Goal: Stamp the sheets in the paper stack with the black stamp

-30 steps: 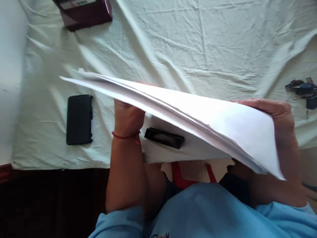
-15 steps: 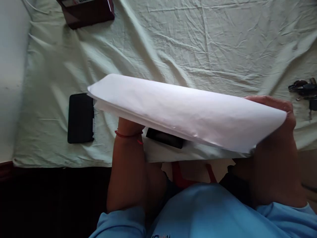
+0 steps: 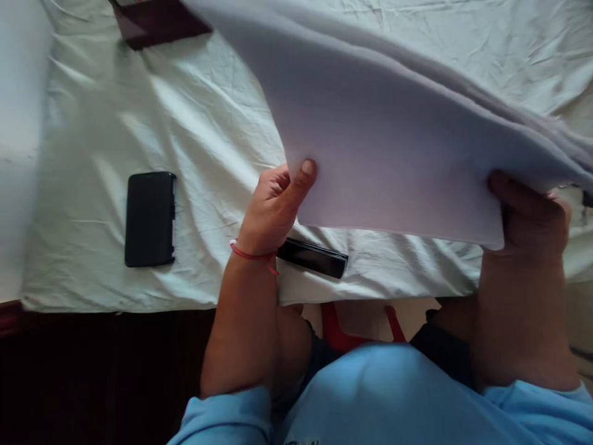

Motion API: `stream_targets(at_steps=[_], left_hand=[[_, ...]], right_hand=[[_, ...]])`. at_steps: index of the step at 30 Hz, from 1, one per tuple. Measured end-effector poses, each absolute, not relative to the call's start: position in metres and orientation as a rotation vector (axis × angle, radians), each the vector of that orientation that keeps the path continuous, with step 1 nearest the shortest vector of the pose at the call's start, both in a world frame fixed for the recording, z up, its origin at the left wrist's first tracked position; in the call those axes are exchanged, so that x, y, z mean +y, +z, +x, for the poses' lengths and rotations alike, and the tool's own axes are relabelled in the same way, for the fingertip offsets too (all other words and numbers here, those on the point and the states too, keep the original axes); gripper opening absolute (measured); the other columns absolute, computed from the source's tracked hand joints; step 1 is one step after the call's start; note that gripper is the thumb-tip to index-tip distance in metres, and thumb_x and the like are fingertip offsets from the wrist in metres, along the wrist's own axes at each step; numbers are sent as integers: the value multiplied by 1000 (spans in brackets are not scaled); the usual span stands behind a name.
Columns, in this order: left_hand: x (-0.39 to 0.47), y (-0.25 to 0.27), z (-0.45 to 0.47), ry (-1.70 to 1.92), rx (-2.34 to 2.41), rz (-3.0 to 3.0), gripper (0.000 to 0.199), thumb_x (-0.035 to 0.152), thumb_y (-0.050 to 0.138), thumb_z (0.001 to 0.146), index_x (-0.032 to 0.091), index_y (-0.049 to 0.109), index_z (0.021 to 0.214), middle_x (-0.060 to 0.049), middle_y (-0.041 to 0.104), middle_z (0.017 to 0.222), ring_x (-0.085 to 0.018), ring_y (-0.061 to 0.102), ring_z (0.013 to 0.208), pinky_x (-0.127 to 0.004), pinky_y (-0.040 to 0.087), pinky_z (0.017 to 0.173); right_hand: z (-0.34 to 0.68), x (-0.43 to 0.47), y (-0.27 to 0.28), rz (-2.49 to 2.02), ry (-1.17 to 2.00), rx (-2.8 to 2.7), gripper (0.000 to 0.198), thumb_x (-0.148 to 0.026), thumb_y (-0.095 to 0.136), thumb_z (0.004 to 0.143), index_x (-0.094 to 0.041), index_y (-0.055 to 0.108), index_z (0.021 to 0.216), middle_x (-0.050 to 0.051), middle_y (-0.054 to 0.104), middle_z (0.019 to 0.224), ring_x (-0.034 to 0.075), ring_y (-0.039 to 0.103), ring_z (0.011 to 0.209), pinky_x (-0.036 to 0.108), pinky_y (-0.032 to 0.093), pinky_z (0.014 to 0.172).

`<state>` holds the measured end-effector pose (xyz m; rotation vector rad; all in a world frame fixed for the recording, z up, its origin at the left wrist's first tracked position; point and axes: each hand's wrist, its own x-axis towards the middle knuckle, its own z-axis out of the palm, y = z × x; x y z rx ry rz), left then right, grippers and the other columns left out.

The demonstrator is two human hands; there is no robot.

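A stack of white paper sheets (image 3: 393, 148) is held up above the table, tilted away from me, with its far edges fanned slightly apart. My left hand (image 3: 280, 201) is closed on its near left corner, thumb on top and the other fingers mostly hidden underneath. At the near right corner, my right hand (image 3: 530, 210) grips the sheets with the thumb over them; its fingers are partly covered. Under the left wrist, which wears a red thread, a black glossy oblong object (image 3: 315, 256) lies on the cloth.
A pale green wrinkled cloth (image 3: 204, 136) covers the table. On it at the left lies a black phone-like object (image 3: 149, 219). A dark maroon box (image 3: 160, 25) stands at the back left. Part of a dark object (image 3: 587, 199) shows at the right edge.
The paper sheets have swung up and away from me, opening from a narrow folded-over shape to a broad tilted face. Both thumbs now show on the sheets, and the left hand has come into view.
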<state>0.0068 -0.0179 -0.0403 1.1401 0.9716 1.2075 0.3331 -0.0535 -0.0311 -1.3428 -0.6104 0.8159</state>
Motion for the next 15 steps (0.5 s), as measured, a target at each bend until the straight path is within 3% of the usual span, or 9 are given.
stream_targets(at_steps=[3, 6, 11, 15], left_hand=[[-18, -44, 9, 1211, 977, 1109, 51, 65, 98, 96, 24, 74, 76, -2, 67, 73, -29, 85, 98, -39, 75, 90], [-19, -47, 10, 1210, 1020, 1059, 50, 70, 93, 98, 24, 80, 83, -4, 73, 78, -31, 86, 107, -42, 76, 95], [-20, -45, 9, 1206, 979, 1001, 45, 67, 93, 100, 24, 86, 91, -6, 81, 87, -34, 88, 117, -45, 77, 101], [-20, -39, 8, 1153, 1006, 1006, 49, 70, 98, 94, 23, 83, 87, -6, 83, 89, -36, 87, 121, -48, 77, 101]], right_hand=[[330, -56, -27, -1335, 855, -540, 35, -22, 97, 52, -22, 76, 80, 6, 81, 99, 39, 82, 125, 64, 73, 115], [327, -58, -28, -1396, 871, -504, 45, -25, 103, 47, -20, 78, 85, 7, 83, 101, 39, 84, 117, 61, 76, 107], [327, -55, -38, -1391, 773, -581, 53, -45, 109, 61, -18, 83, 99, 11, 87, 118, 34, 85, 123, 54, 77, 106], [330, -53, -42, -1383, 727, -593, 51, -47, 108, 67, -18, 87, 105, 9, 88, 121, 30, 86, 121, 49, 76, 109]])
